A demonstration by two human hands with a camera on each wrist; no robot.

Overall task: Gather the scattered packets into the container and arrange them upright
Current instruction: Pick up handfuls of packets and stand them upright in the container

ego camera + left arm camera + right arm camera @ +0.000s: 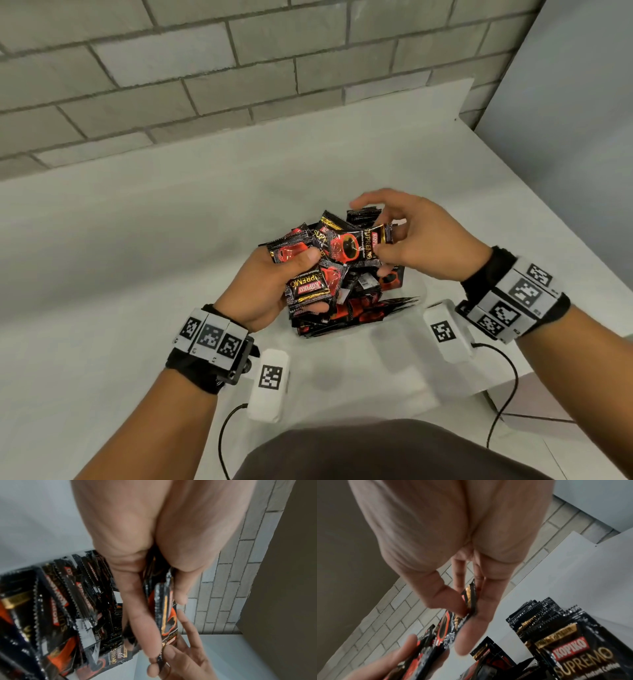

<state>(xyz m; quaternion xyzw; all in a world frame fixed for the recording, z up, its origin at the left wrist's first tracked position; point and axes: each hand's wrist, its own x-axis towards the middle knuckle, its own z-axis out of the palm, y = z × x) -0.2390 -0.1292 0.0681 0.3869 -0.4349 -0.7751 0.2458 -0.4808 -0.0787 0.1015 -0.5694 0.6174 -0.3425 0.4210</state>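
Black-and-red coffee packets fill a clear plastic container at the middle of the white table. My left hand grips a small stack of packets above the container's left side; the left wrist view shows them edge-on between thumb and fingers. My right hand pinches the end of one packet, held level just above the pile and beside the left hand's stack. In the right wrist view the thumb and fingers pinch that packet, with more packets standing below.
A grey brick wall runs behind the white table. The table's right edge drops off beside a pale wall. Two white tagged boxes with black cables lie near the front edge.
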